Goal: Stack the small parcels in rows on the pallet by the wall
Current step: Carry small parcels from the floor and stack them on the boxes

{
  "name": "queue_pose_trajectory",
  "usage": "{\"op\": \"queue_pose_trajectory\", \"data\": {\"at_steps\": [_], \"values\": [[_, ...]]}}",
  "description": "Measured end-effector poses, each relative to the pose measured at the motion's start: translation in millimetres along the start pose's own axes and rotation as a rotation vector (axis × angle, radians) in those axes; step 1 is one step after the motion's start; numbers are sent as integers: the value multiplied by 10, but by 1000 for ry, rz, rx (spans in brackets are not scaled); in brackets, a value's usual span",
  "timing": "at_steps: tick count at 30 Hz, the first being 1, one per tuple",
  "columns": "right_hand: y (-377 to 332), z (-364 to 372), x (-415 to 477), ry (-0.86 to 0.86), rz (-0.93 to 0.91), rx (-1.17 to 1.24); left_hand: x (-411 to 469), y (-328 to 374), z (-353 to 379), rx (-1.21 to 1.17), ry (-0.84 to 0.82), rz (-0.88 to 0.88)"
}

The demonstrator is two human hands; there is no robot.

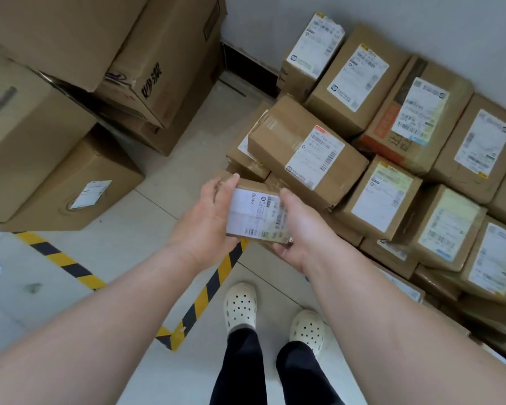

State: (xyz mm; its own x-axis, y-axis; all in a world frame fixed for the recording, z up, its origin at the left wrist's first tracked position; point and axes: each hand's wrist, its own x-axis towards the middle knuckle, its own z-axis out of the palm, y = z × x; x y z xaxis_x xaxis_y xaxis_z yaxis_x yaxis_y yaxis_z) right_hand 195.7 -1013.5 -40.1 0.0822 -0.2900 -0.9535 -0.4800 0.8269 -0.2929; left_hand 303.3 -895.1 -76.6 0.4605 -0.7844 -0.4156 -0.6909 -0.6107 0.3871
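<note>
Small parcel [253,213] held in the air at about waist level, label up, over the floor [146,258] just short of the stack. Left hand [206,220] grips its left edge, thumb curled over the far corner. Right hand [297,229] cups the right edge and underside, fingers wrapped beneath. Both hands are grasping the parcel, neither slack. Rows of parcels [447,226] stand against the wall [406,21], labels mostly up and packed side to side. The pallet beneath them is hidden. One skewed parcel [304,153] lies at an angle across the near left end of the rows, breaking the line. Large cartons [27,135] stand well apart to the left, and yellow-black tape [214,285] marks the floor underfoot. Judgement: this is the carry-and-place step, and the open spot looks to be at the near left corner, beside or below the skewed parcel. To do it well, turn the parcel so its long side runs with its neighbours and keep the label up. Set it down flat, then slide it until it touches the next parcel, so no gap is left. Straightening the skewed parcel first would give a squarer seat. The parcel looks light and stiff, so a firm two-handed grip should be enough.
</note>
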Motion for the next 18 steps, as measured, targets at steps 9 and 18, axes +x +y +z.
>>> {"op": "queue_pose_trajectory", "data": {"at_steps": [9, 18], "values": [[-43, 2, 405, 278, -620, -622, 415, 166, 216, -246, 119, -505], [-271, -463, 925, 506, -512, -1572, 760, 241, 341, -309, 131, -567]]}}
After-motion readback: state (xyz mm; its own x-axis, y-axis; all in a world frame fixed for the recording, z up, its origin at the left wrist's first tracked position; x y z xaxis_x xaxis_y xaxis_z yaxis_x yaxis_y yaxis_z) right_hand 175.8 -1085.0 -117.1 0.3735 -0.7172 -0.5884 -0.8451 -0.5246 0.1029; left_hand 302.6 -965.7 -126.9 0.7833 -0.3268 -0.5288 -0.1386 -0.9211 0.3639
